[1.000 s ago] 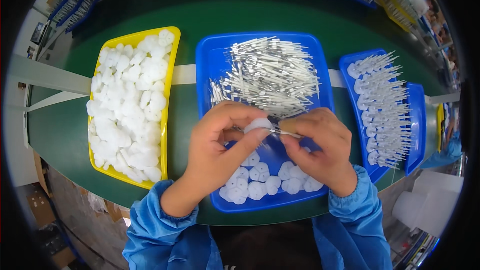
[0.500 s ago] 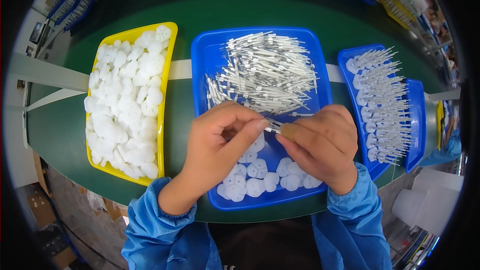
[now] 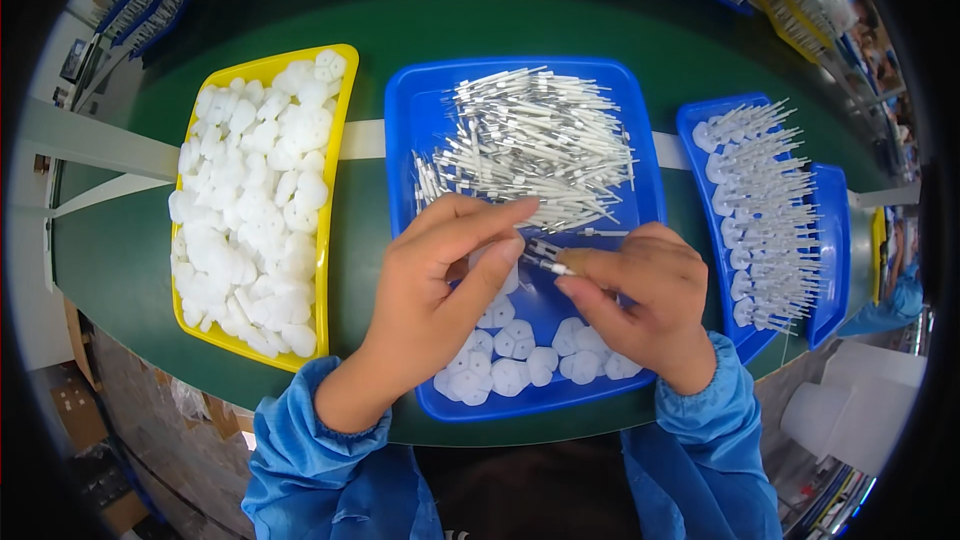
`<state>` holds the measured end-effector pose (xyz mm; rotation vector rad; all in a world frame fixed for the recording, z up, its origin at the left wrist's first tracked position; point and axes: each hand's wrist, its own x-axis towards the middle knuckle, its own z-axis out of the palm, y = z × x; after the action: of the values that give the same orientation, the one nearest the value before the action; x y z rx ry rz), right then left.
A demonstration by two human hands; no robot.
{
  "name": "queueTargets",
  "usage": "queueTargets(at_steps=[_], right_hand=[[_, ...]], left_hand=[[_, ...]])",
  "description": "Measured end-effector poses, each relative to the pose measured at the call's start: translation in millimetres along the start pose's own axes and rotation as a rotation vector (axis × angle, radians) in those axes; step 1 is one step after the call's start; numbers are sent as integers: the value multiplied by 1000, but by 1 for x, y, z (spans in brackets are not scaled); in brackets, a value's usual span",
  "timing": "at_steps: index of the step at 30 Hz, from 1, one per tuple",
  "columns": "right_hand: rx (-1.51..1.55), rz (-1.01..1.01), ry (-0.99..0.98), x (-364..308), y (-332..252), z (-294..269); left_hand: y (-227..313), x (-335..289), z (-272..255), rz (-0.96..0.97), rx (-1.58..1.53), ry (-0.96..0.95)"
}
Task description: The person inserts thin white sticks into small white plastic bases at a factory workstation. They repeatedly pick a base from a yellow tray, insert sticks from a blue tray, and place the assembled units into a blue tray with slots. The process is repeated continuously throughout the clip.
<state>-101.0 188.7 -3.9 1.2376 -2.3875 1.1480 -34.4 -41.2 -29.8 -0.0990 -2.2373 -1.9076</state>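
My left hand is over the middle blue tray, its index finger stretched out and its thumb bent. A white plastic disc shows in part between that thumb and the fingers; the rest of it is covered. Facing it, my right hand pinches a few thin white rods with metal ends between thumb and index finger. Their tips point toward the left thumb. Beyond both hands lies a heap of similar rods. Loose white discs with small holes rest in the tray's near part.
To the left, a yellow tray is heaped with white discs. On the right, a blue tray holds discs with rods standing in them, overlapping another blue tray. The green table curves toward me.
My left index finger has lifted and straightened away from the thumb. The right fingertips have drawn slightly down and apart from the left, showing more of the rods.
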Motion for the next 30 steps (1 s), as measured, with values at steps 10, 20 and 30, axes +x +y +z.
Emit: queueTargets(at_steps=[10,20,30], right_hand=[[-65,-37,-14,-5,-3,5],[-21,91,11,-4,0,5],[151,275,-50,-4,-5,2]], left_hand=[[14,-5,-1,-300,-439,-85],[10,-6,5,-260,-453,-31],[9,-4,4,-86,-44,-8]])
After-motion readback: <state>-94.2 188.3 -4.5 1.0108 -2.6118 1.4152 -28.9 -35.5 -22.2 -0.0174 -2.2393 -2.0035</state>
